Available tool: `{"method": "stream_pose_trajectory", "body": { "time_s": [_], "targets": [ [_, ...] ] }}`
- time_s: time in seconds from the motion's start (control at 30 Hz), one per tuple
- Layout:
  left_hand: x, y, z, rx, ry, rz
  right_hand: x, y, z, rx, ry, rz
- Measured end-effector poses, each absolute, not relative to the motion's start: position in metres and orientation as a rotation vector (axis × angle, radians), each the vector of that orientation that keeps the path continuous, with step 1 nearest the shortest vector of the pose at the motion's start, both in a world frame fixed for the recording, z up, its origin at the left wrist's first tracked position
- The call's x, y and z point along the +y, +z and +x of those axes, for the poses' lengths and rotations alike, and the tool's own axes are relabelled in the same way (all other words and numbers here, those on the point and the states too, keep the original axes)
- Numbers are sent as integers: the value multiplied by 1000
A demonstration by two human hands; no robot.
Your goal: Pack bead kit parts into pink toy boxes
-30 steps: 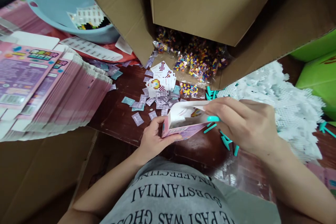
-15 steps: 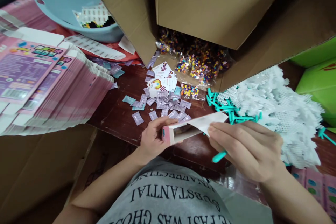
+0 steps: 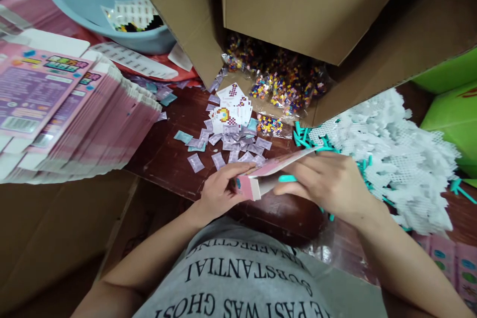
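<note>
A small pink box (image 3: 257,181) is held above the table (image 3: 164,159) edge, gripped by the left hand (image 3: 218,194) at its end. A teal stick (image 3: 287,178) is pinched in the right hand (image 3: 328,184) at the open mouth; insertion is judged unfinished, flap unclosed.

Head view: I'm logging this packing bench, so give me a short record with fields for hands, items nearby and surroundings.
left hand: left hand grips the end of a small pink box
right hand: right hand on the box's other end, a teal stick at its fingers
ahead: purple sachets, pattern cards
right: white grids
left: flat pink cartons
behind: cardboard box with bead bags
</note>
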State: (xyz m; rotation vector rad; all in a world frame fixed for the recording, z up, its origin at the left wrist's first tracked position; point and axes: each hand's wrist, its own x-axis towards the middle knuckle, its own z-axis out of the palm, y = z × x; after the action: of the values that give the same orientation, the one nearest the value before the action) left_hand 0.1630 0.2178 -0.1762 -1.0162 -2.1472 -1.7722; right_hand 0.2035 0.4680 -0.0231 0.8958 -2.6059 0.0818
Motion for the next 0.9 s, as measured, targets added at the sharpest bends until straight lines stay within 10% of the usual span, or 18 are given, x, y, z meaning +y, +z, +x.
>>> {"method": "stream_pose_trajectory", "body": {
  "time_s": [0.37,0.67,0.9],
  "targets": [
    [225,-176,175,-2260,-2260,-565,448,-11,199,-2342,1069,598],
    [213,-185,165,-2189,-2304,-661,474,-29,224,-2605,1088,520],
    [213,-185,166,-2215,-2329,-631,482,-31,215,-2757,327,861]
  ]
}}
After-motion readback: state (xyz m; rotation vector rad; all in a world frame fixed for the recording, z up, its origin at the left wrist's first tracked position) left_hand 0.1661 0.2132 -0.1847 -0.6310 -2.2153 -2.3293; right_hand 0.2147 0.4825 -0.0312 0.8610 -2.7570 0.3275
